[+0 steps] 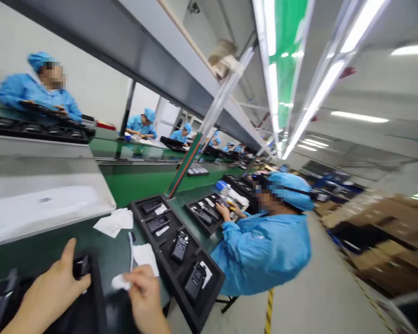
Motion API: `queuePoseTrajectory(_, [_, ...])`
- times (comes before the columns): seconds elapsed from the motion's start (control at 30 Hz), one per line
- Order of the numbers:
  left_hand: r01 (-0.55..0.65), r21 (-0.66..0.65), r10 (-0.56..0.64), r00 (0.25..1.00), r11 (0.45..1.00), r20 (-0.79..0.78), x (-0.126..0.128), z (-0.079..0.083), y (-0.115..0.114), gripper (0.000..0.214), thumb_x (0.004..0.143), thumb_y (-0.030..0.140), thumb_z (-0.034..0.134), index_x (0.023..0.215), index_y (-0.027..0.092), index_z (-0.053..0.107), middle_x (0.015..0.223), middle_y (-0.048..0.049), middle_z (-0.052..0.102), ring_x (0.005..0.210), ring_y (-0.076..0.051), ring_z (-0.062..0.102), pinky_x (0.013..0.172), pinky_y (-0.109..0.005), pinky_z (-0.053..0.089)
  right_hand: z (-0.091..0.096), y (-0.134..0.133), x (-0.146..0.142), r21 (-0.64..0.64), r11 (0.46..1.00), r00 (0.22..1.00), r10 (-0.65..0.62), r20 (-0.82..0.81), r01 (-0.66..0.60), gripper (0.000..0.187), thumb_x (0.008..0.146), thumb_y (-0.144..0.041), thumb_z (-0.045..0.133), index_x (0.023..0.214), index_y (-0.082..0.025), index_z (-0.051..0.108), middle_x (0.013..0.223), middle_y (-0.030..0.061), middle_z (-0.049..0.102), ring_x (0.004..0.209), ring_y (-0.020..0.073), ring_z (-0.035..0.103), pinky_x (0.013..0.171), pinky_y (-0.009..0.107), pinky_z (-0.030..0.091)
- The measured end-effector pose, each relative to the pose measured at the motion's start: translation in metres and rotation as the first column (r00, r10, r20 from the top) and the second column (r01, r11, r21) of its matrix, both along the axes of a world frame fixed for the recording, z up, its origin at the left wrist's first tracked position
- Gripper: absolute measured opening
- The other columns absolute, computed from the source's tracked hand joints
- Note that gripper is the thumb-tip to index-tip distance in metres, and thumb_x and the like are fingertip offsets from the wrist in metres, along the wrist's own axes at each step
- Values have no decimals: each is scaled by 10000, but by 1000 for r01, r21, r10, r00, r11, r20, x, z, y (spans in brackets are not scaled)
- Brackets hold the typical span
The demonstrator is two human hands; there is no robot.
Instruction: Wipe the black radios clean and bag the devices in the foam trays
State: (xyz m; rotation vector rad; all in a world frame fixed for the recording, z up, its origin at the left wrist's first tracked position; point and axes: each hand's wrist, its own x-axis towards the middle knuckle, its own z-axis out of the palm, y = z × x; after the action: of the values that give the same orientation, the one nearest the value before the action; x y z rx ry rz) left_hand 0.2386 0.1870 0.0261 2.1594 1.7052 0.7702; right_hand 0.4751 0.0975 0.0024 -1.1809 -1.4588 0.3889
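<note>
**Wad pinched at right, device by left**

Left hand point(52, 292): thumb and forefinger spread wide beside a black device point(81, 266) in the near tray point(99, 297); cannot tell whether they bear on it. Steady the device first, I'd judge, fingers clear of the face to be wiped.

Right hand point(144, 294): pinching a white wad point(120, 282) over the table point(109, 253). Light, even strokes would likely serve best, turning to clean folds.

Just ahead of right hand: white cloth point(146, 257), thin pale stick point(131, 248); avoid snagging either. Beyond, to its right: second tray point(202, 311), four devices.
</note>
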Motion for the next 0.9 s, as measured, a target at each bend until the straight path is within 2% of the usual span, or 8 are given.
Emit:
queuePoseTrajectory(0.07, [40, -25, -37, 995, 999, 87, -5, 7, -29, 859, 887, 395, 597, 1615, 170, 201, 1019, -124, 768, 815, -301, 771, 742, -410, 617, 19, 7, 11, -47, 998, 998, 32, -55, -35, 336, 828, -81, 599, 1012, -267, 810, 908, 40, 705, 867, 194, 666, 773, 314, 550])
queuePoseTrajectory(0.17, [156, 84, -173, 952, 984, 252, -12, 9, -72, 898, 880, 293, 607, 1636, 276, 123, 1279, -80, 707, 1109, -228, 724, 963, -355, 585, 46, 18, 9, -13, 993, 992, 119, -53, -119, 382, 846, -70, 562, 1058, -279, 801, 935, 30, 685, 886, 181, 648, 779, 308, 527])
queuePoseTrajectory(0.27, [191, 174, -229, 945, 966, 235, -21, 6, -103, 868, 905, 228, 589, 1640, 259, 126, 1370, -85, 661, 1217, -208, 671, 1063, -349, 526, 69, 19, -18, 49, 966, 961, 246, 126, -254, 436, 890, -54, 505, 1135, -302, 767, 973, 21, 679, 950, 185, 611, 967, 412, 470])
queuePoseTrajectory(0.33, [199, 258, -250, 951, 945, 184, -26, 4, -115, 872, 902, 184, 590, 1642, 230, 131, 1407, -116, 635, 1233, -220, 661, 1062, -348, 531, 80, 16, -42, 63, 937, 896, 306, 322, -342, 421, 917, -77, 498, 1147, -324, 750, 991, 6, 690, 994, 203, 578, 1148, 561, 282])
queuePoseTrajectory(0.43, [197, 347, -254, 959, 917, 127, -31, 4, -123, 905, 874, 131, 597, 1645, 205, 128, 1441, -151, 605, 1214, -238, 673, 1021, -336, 565, 89, 10, -64, 55, 893, 767, 352, 537, -448, 357, 941, -130, 511, 1130, -331, 738, 980, -16, 705, 998, 219, 542, 1202, 654, -11])
queuePoseTrajectory(0.6, [231, 401, -310, 940, 886, 144, -33, 6, -127, 884, 859, 114, 588, 1636, 169, 170, 1360, -144, 660, 1215, -232, 670, 1029, -328, 563, 90, 6, -42, 13, 834, 653, 421, 629, -551, 352, 936, -121, 496, 1119, -330, 713, 976, -44, 727, 989, 205, 543, 1228, 613, -43])
queuePoseTrajectory(0.7, [211, 344, -291, 935, 915, 202, -35, 5, -127, 896, 862, 104, 587, 1639, 194, 150, 1346, -132, 668, 1216, -225, 668, 1039, -345, 564, 91, 11, -24, -40, 836, 581, 413, 702, -547, 371, 897, -77, 516, 1070, -333, 721, 947, -50, 728, 948, 196, 547, 1233, 613, -51])
queuePoseTrajectory(0.9, [228, 331, -298, 937, 916, 179, -38, 1, -128, 914, 865, 113, 617, 1642, 231, 149, 1416, -136, 624, 1239, -257, 655, 1024, -372, 582, 101, 18, -49, 77, 885, 731, 328, 599, -460, 378, 903, -84, 508, 1049, -346, 737, 977, -31, 716, 981, 202, 567, 1231, 641, 22])
